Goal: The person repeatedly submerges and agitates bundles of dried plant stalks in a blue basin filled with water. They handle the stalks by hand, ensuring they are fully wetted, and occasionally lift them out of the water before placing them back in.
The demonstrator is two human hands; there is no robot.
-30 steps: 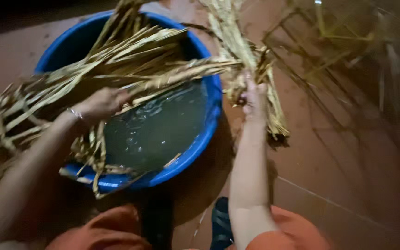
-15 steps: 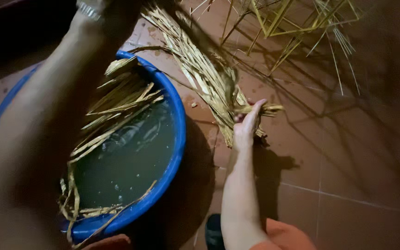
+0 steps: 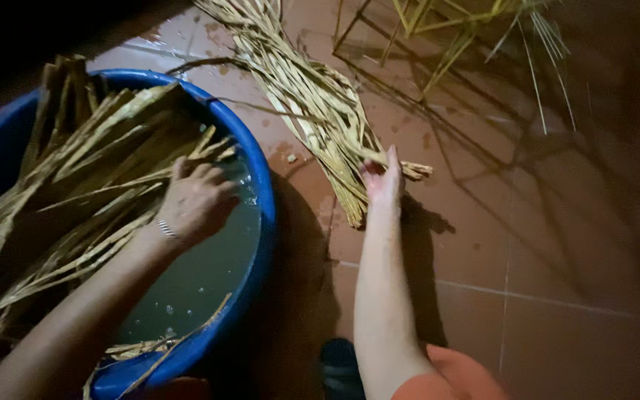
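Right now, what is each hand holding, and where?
Right hand grips the bundle of straw-coloured strips near its lower end; left hand rests on strips in the blue basin.

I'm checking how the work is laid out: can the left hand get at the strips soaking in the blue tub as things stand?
Probably yes: the left hand already rests over the blue tub, on the soaking strips, with nothing between them.

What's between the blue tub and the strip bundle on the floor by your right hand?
In the head view, only bare wet floor tile lies between the blue tub and the strip bundle; the right hand rests on the bundle's near end.
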